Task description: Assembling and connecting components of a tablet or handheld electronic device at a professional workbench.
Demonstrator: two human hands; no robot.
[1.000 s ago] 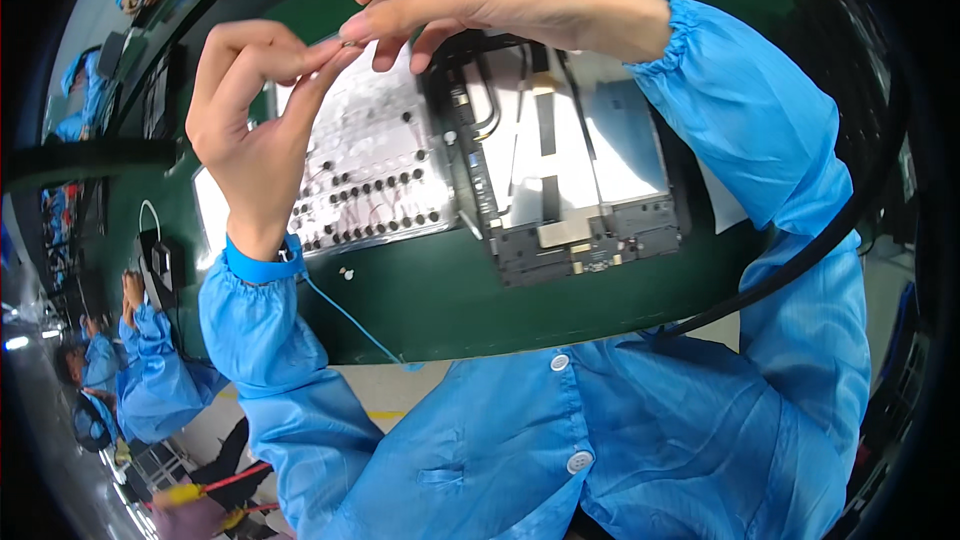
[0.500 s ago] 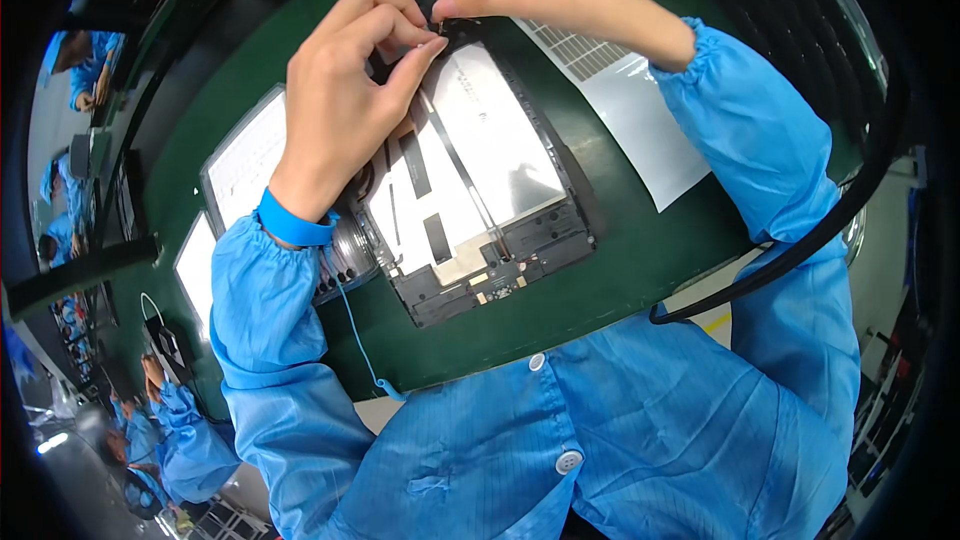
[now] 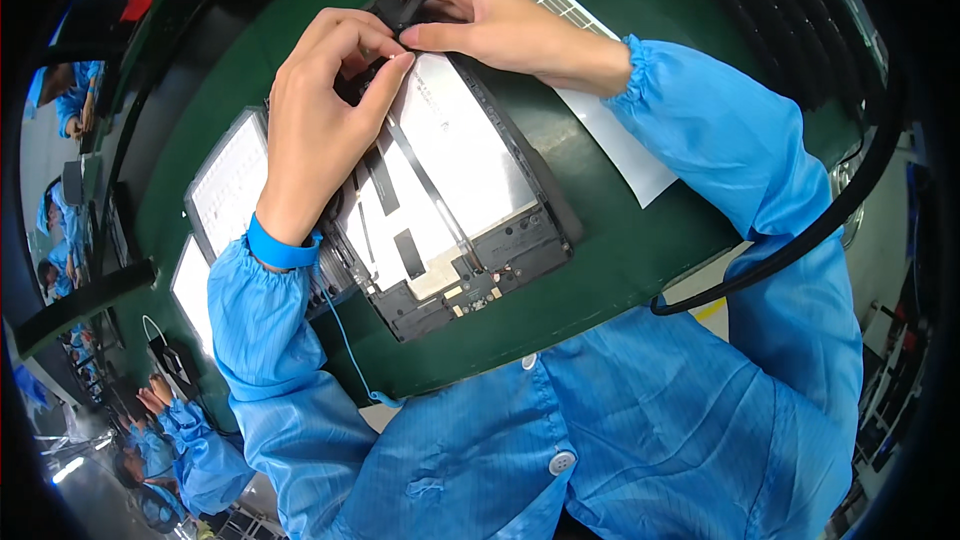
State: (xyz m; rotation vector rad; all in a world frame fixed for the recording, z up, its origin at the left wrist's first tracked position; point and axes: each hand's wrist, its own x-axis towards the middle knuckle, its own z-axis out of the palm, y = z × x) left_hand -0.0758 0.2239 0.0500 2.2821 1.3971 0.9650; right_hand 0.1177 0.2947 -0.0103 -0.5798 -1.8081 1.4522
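Observation:
An opened tablet [image 3: 455, 190] lies back-side up on the green mat [image 3: 620, 260], showing silver shielding, black flat cables and a dark circuit strip at its near end. My left hand [image 3: 320, 120] rests on its far left corner, fingertips pressing there. My right hand [image 3: 480, 15] pinches a small black tool [image 3: 400, 8] at that same far corner, touching my left fingers. What lies under the fingertips is hidden.
A white sheet [image 3: 610, 145] lies under my right forearm. A light-coloured panel [image 3: 232, 180] sits left of the tablet, another [image 3: 190, 285] nearer the edge. A black cable [image 3: 800, 240] curves along the right. Other people in blue coats [image 3: 170, 440] work at lower left.
The tablet's bare metal frame with holes is now covered by the silver-backed assembly. Both hands have dropped from mid-air onto the tablet's far corner, and my right hand now holds a black tool.

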